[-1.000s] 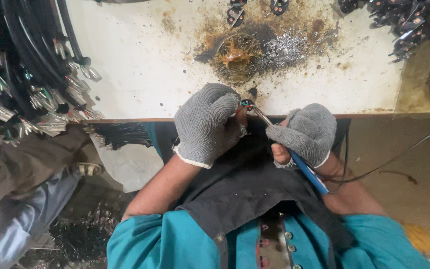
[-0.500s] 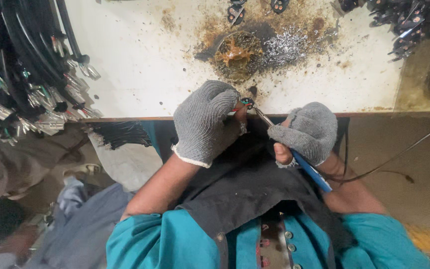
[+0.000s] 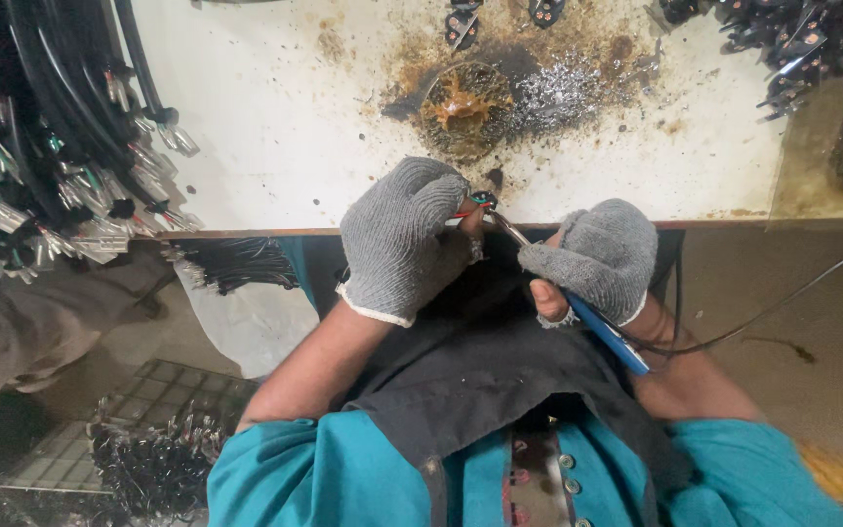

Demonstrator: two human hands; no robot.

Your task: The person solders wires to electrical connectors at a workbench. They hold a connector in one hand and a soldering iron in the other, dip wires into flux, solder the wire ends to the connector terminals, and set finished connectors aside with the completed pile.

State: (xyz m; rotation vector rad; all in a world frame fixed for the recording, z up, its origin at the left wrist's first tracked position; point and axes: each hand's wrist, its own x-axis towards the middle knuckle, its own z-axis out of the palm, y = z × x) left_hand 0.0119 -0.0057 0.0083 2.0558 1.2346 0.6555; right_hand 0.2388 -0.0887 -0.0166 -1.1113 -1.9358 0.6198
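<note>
My left hand (image 3: 404,239), in a grey knitted glove, pinches a small wired connector (image 3: 481,201) with red and green leads at the front edge of the white bench. My right hand (image 3: 599,258), also gloved, grips a blue-handled soldering iron (image 3: 609,335). Its metal tip (image 3: 505,228) touches the connector. The iron's black cord (image 3: 763,317) trails off to the right. Both hands sit just over the bench edge, above my dark apron.
A stained white bench top (image 3: 275,127) carries a burnt patch with solder residue and a round tin (image 3: 462,105). Bundles of black cables with connectors (image 3: 41,166) hang at the left. More dark connectors (image 3: 792,44) lie at the top right. A wire heap (image 3: 153,464) lies on the floor.
My hands stay in the same place on the connector. At the lower left, a person's grey-clad leg has moved out of view, uncovering the floor tiles and the wire heap.
</note>
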